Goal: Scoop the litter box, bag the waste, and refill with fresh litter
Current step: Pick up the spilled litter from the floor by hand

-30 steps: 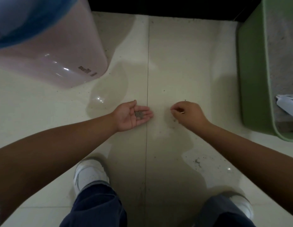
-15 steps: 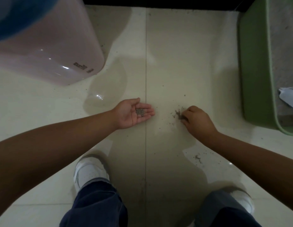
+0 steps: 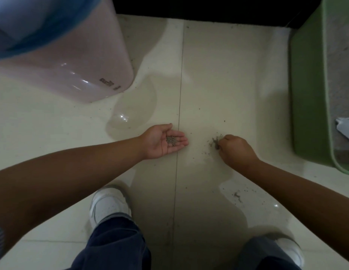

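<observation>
Left hand (image 3: 163, 141) lay palm up, low over the floor (image 3: 218, 75), fingers relaxed and flat, a small heap of litter grains (image 3: 171, 140) resting in the palm; its grip was open. Right hand (image 3: 235, 150) was knuckles up on the floor, fingers curled, tips at a spill (image 3: 215, 142) of grains; whether they pinched any could not be told. More grains (image 3: 237, 195) lay scattered nearer the feet, beside the right forearm. Green litter box (image 3: 308, 94) stood on the floor at far right, grey litter (image 3: 343, 65) inside, a white object (image 3: 346, 128) on that litter at the frame edge. Pink bin (image 3: 72, 61) with blue liner (image 3: 43, 22) stood at upper left. White shoes (image 3: 109, 203), dark trousers (image 3: 111, 244) below.
</observation>
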The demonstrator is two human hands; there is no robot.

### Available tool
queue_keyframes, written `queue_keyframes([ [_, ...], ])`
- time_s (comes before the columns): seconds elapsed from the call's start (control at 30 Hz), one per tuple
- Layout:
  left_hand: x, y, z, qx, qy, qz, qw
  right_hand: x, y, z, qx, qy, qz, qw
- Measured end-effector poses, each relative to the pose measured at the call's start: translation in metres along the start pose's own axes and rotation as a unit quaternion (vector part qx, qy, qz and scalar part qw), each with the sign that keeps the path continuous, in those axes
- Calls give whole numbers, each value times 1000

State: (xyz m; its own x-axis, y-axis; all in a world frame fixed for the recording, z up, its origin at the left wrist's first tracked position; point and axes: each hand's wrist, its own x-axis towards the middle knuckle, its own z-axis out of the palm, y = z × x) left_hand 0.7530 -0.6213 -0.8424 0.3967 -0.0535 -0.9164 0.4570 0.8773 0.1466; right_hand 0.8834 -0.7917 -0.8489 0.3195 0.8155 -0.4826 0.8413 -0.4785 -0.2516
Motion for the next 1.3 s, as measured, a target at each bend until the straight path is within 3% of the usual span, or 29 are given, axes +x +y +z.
queue_keyframes([
  [0.1,-2,-1,3,-4,9,0,1000,2,-10,-10,-13,4,46,999],
  [0.2,-1,-3,4,-3,17,-4,1000,2,-14,-17,114,8,141,983],
  [0.27,0,-4,5,-10,17,-10,1000,4,-23,-29,268,52,183,945],
  [0.33,1,-8,7,-20,15,-12,1000,2,-38,-47,437,11,171,883],
  [0.37,1,-9,9,-22,11,-11,1000,1,-43,-53,469,-17,155,870],
  [0.43,1,-11,11,-25,0,-7,1000,2,-41,-59,428,-28,130,894],
  [0.6,9,-7,4,-47,-19,16,999,10,-6,-51,185,44,180,965],
  [0.7,8,-4,0,-38,-16,27,999,8,3,-36,86,2,148,985],
  [1.0,6,-4,1,-35,-12,22,999,2,-7,-1,76,28,73,994],
  [1.13,7,-3,1,-31,-13,17,999,-2,-2,5,34,79,-20,996],
  [1.3,5,-4,5,-31,-5,12,999,5,2,1,-21,0,-41,999],
])
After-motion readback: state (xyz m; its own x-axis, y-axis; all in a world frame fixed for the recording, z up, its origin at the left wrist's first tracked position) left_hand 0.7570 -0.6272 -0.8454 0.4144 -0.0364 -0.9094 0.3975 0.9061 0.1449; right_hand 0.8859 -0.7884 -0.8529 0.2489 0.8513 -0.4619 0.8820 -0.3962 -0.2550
